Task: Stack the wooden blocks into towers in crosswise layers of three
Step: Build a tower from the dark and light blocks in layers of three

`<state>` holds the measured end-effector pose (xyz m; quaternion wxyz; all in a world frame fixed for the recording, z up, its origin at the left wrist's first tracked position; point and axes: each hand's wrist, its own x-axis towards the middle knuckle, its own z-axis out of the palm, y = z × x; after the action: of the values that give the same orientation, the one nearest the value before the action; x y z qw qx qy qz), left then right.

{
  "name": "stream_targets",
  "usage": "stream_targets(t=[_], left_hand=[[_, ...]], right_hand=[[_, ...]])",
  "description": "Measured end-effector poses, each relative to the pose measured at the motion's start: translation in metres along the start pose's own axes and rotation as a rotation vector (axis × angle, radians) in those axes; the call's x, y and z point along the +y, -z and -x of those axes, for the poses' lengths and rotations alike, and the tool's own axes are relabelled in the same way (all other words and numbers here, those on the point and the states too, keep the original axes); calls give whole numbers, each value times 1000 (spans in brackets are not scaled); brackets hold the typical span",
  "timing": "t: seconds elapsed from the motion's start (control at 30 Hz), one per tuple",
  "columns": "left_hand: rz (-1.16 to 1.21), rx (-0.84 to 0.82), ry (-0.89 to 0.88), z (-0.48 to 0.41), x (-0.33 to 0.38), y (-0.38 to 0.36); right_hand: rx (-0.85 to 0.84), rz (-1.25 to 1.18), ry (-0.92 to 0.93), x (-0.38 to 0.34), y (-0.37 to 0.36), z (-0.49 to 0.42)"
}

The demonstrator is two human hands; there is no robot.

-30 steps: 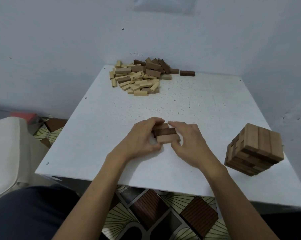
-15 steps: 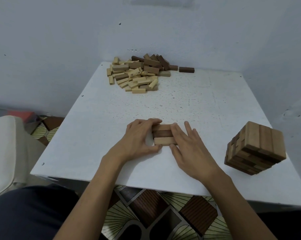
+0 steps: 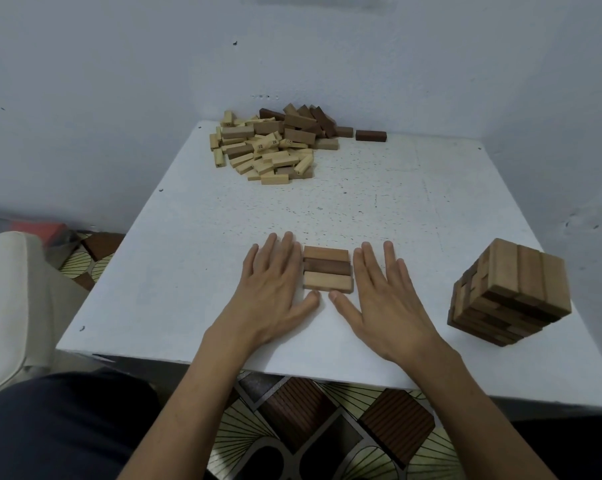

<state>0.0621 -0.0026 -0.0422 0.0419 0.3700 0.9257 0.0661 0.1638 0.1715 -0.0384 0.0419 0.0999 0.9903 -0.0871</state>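
Note:
Three wooden blocks [image 3: 327, 269] lie side by side as one flat layer on the white table [image 3: 195, 258], a dark one between two light ones. My left hand [image 3: 275, 289] lies flat with straight fingers against the layer's left end. My right hand [image 3: 379, 292] lies flat against its right end. Both thumbs point at the layer's near edge. A pile of loose light and dark blocks [image 3: 278, 143] sits at the table's far side. A finished tower [image 3: 510, 291] of several crosswise layers stands at the right.
A single dark block [image 3: 370, 135] lies apart to the right of the pile, near the wall. The walls close in behind and to the right of the table. A pale cushion [image 3: 5, 306] sits left, patterned floor below the near edge.
Both hands went from curled over the three blocks to flat with straight fingers beside them, squaring the layer's ends. The view has tilted a little.

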Motion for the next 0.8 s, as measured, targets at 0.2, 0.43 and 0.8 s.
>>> stream_targets(t=[0.2,0.43,0.8], left_hand=[[-26,-12,15,1,9,-5],[-36,-21,28,2,13,-4],[-64,-24,20,3,13,-2]], right_hand=[[-19,22,-8,-5,-3,-3],[-41,10,-13,-6,-2,-4],[-67,2,-15,-6,0,-4]])
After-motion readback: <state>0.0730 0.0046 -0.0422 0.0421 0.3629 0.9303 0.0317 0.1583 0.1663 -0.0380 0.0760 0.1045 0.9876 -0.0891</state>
